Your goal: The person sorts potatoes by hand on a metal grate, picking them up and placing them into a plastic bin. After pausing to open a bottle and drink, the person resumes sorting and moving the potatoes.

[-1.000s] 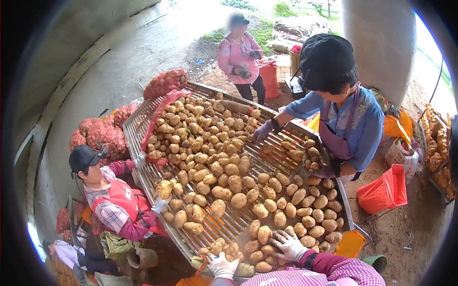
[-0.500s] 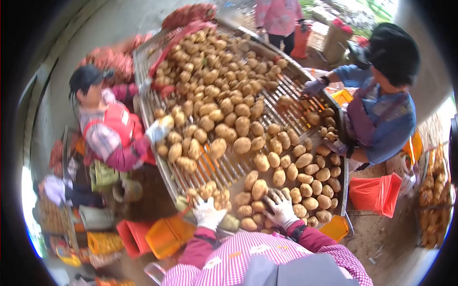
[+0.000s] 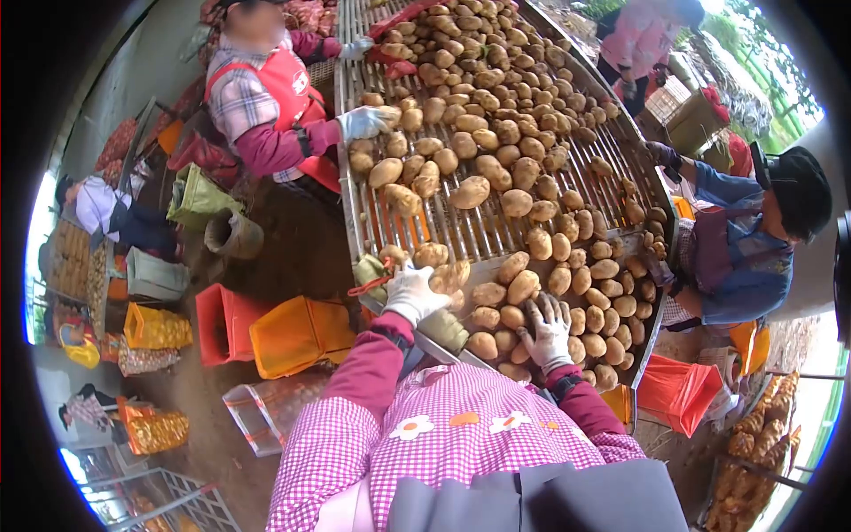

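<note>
Potatoes (image 3: pixel 471 192) cover much of a slatted metal sorting table (image 3: pixel 452 232), lying thickest at the far end. My left hand (image 3: pixel 417 293), in a white glove, is at the near left corner, its fingers curled against a slightly blurred potato (image 3: pixel 449 277). Two more potatoes lie just beyond those fingers. My right hand (image 3: pixel 547 334), gloved too with darkened fingertips, rests with spread fingers on the potatoes at the near edge. Packed potatoes (image 3: pixel 605 293) surround it on the solid part of the table.
A person in a red apron (image 3: pixel 282 97) works at the left side, a gloved hand on potatoes. Another person in blue (image 3: pixel 745 239) stands at the right. Orange crate (image 3: pixel 301 337), red crate (image 3: pixel 232 324) and red bucket (image 3: pixel 678 390) stand below the table. Rolled cloth (image 3: pixel 441 330) pads the near edge.
The view has turned, so the table appears farther right and more upright. My left hand has shifted against a potato at the corner; my right hand stays spread on the potatoes.
</note>
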The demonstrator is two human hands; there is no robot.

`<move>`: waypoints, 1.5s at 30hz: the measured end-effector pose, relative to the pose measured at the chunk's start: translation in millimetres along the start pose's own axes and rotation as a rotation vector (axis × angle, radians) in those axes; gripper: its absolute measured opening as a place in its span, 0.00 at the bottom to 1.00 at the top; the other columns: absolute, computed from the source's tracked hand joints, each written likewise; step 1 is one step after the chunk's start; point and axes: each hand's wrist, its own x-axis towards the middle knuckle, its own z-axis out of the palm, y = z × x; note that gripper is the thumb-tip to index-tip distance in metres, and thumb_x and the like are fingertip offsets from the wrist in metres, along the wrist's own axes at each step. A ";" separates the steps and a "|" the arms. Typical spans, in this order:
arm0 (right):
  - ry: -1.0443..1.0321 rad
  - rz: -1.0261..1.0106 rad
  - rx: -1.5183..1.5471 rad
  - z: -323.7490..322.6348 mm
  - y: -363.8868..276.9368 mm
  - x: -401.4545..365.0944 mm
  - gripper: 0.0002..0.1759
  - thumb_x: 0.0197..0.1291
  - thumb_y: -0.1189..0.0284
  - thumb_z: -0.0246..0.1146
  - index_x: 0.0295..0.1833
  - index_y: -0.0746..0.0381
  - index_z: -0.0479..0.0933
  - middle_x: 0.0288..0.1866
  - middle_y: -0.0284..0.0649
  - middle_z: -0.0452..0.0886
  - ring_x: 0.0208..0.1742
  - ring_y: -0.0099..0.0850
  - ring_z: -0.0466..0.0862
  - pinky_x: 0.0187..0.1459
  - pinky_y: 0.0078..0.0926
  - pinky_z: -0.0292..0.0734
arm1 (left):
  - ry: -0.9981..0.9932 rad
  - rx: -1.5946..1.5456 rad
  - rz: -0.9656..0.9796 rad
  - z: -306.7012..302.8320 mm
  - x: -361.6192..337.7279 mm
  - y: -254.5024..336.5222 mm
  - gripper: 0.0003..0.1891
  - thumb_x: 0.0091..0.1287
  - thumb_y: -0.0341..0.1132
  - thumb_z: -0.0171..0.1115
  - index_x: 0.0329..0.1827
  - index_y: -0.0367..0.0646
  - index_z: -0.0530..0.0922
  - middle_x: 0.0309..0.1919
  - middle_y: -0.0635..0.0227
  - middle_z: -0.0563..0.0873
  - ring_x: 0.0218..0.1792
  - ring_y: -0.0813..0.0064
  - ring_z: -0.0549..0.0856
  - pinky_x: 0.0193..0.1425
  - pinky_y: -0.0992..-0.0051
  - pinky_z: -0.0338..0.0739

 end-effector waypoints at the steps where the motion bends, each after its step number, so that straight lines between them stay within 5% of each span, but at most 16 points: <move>1: -0.034 0.012 -0.002 2.7 -0.3 -1.0 0.40 0.58 0.57 0.75 0.76 0.57 0.77 0.82 0.48 0.71 0.84 0.50 0.66 0.86 0.59 0.51 | 0.048 -0.125 0.054 1.5 5.7 -17.2 0.42 0.46 0.61 0.84 0.60 0.40 0.87 0.65 0.36 0.83 0.64 0.44 0.86 0.69 0.57 0.82; 5: -0.107 0.062 0.004 -0.7 -5.7 3.9 0.40 0.61 0.53 0.74 0.76 0.57 0.76 0.82 0.50 0.71 0.84 0.50 0.66 0.86 0.56 0.52 | -0.232 -1.596 0.127 -9.5 -19.4 -75.9 0.30 0.70 0.44 0.76 0.71 0.39 0.80 0.59 0.66 0.90 0.60 0.63 0.88 0.71 0.61 0.82; 6: -0.057 0.029 -0.029 7.8 2.2 5.5 0.39 0.64 0.51 0.73 0.76 0.59 0.77 0.78 0.51 0.76 0.79 0.52 0.73 0.82 0.54 0.60 | -0.273 -1.906 0.165 -9.2 -33.7 -86.6 0.33 0.70 0.46 0.76 0.74 0.39 0.77 0.61 0.62 0.89 0.64 0.61 0.87 0.74 0.59 0.80; 10: 0.149 0.106 0.039 16.3 -26.2 36.5 0.39 0.67 0.51 0.71 0.75 0.64 0.76 0.68 0.54 0.83 0.68 0.56 0.82 0.72 0.52 0.73 | -0.256 -2.372 0.417 -30.1 -100.8 -109.9 0.34 0.73 0.48 0.74 0.77 0.41 0.76 0.64 0.60 0.87 0.66 0.59 0.85 0.79 0.54 0.75; 12: 0.133 -0.019 0.087 19.8 -70.8 57.9 0.39 0.67 0.55 0.72 0.77 0.65 0.74 0.71 0.57 0.81 0.71 0.56 0.79 0.72 0.53 0.72 | -0.169 -2.475 0.301 -32.4 -132.3 -120.1 0.32 0.73 0.47 0.74 0.74 0.40 0.77 0.63 0.60 0.88 0.65 0.60 0.86 0.79 0.57 0.76; 19: -0.242 -0.381 0.055 65.9 -230.7 79.3 0.61 0.45 0.54 0.85 0.84 0.62 0.65 0.84 0.51 0.69 0.82 0.52 0.70 0.79 0.53 0.63 | 0.151 -2.378 -0.178 77.2 -209.6 -214.6 0.34 0.67 0.47 0.79 0.73 0.41 0.80 0.66 0.64 0.87 0.66 0.65 0.85 0.79 0.61 0.76; 23: -0.364 -0.499 -0.111 66.5 -259.8 66.4 0.61 0.48 0.48 0.83 0.84 0.61 0.66 0.86 0.48 0.67 0.87 0.53 0.63 0.89 0.54 0.50 | 0.285 -2.391 -0.317 99.4 -269.9 -244.2 0.29 0.71 0.47 0.75 0.70 0.42 0.82 0.64 0.66 0.88 0.65 0.67 0.86 0.76 0.63 0.78; 27: -0.327 -0.543 -0.160 73.6 -252.1 66.6 0.55 0.49 0.55 0.82 0.82 0.60 0.70 0.84 0.49 0.70 0.85 0.54 0.67 0.87 0.54 0.56 | 0.400 -2.538 -0.215 228.0 -292.9 -327.5 0.30 0.76 0.52 0.69 0.74 0.45 0.75 0.65 0.64 0.85 0.63 0.65 0.85 0.72 0.62 0.80; 28: -0.312 -0.540 -0.163 75.9 -252.4 66.4 0.54 0.49 0.56 0.82 0.82 0.60 0.70 0.84 0.49 0.70 0.84 0.54 0.67 0.87 0.55 0.57 | 0.489 -2.595 -0.449 182.1 -303.3 -313.3 0.30 0.73 0.54 0.71 0.71 0.45 0.77 0.62 0.65 0.86 0.62 0.64 0.85 0.69 0.59 0.81; 30: -0.299 -0.528 -0.166 77.1 -253.2 66.1 0.52 0.50 0.57 0.82 0.81 0.58 0.71 0.83 0.49 0.71 0.84 0.54 0.68 0.86 0.55 0.58 | 0.685 -2.332 -0.363 112.6 -314.3 -300.9 0.31 0.72 0.55 0.71 0.71 0.47 0.77 0.62 0.67 0.86 0.61 0.63 0.85 0.69 0.56 0.81; 33: -0.303 -0.517 -0.165 74.3 -255.2 66.8 0.52 0.50 0.58 0.82 0.81 0.55 0.71 0.83 0.48 0.72 0.84 0.53 0.68 0.86 0.55 0.58 | 0.768 -2.454 -0.413 85.5 -296.8 -340.2 0.34 0.70 0.55 0.74 0.73 0.47 0.78 0.60 0.65 0.88 0.60 0.59 0.87 0.70 0.53 0.82; 34: -0.299 -0.517 -0.166 73.4 -256.4 68.4 0.51 0.50 0.58 0.82 0.81 0.55 0.71 0.83 0.47 0.72 0.84 0.53 0.67 0.86 0.55 0.58 | 0.901 -2.341 -0.250 91.6 -276.7 -362.0 0.33 0.69 0.57 0.73 0.72 0.48 0.79 0.59 0.64 0.88 0.59 0.58 0.88 0.68 0.53 0.83; 38: -0.322 -0.498 -0.175 63.2 -262.5 70.8 0.52 0.50 0.54 0.81 0.81 0.54 0.71 0.82 0.46 0.72 0.84 0.49 0.69 0.86 0.55 0.58 | 0.667 -2.475 -0.347 57.9 -222.4 -401.4 0.39 0.65 0.69 0.71 0.70 0.52 0.77 0.61 0.63 0.83 0.60 0.57 0.83 0.69 0.45 0.79; 41: -0.368 -0.510 -0.135 51.7 -251.9 78.9 0.55 0.47 0.51 0.82 0.82 0.55 0.71 0.82 0.45 0.73 0.83 0.47 0.70 0.86 0.53 0.58 | 0.472 -2.162 -0.965 80.1 -167.5 -421.6 0.49 0.62 0.71 0.74 0.82 0.58 0.68 0.81 0.64 0.71 0.83 0.48 0.66 0.79 0.43 0.69; 42: -0.387 -0.533 -0.104 45.3 -249.7 82.0 0.56 0.46 0.50 0.82 0.82 0.55 0.70 0.82 0.45 0.73 0.84 0.47 0.70 0.86 0.52 0.58 | 0.429 -1.973 -0.991 77.9 -148.2 -406.6 0.52 0.60 0.72 0.75 0.82 0.55 0.68 0.84 0.62 0.66 0.85 0.46 0.61 0.80 0.44 0.68; 45: -0.394 -0.469 0.127 46.9 -232.6 82.1 0.56 0.46 0.52 0.83 0.81 0.58 0.70 0.81 0.48 0.74 0.84 0.50 0.70 0.86 0.49 0.59 | 0.403 -1.634 -0.538 37.8 -126.4 -312.7 0.29 0.72 0.52 0.73 0.70 0.49 0.80 0.67 0.65 0.83 0.68 0.62 0.80 0.66 0.58 0.81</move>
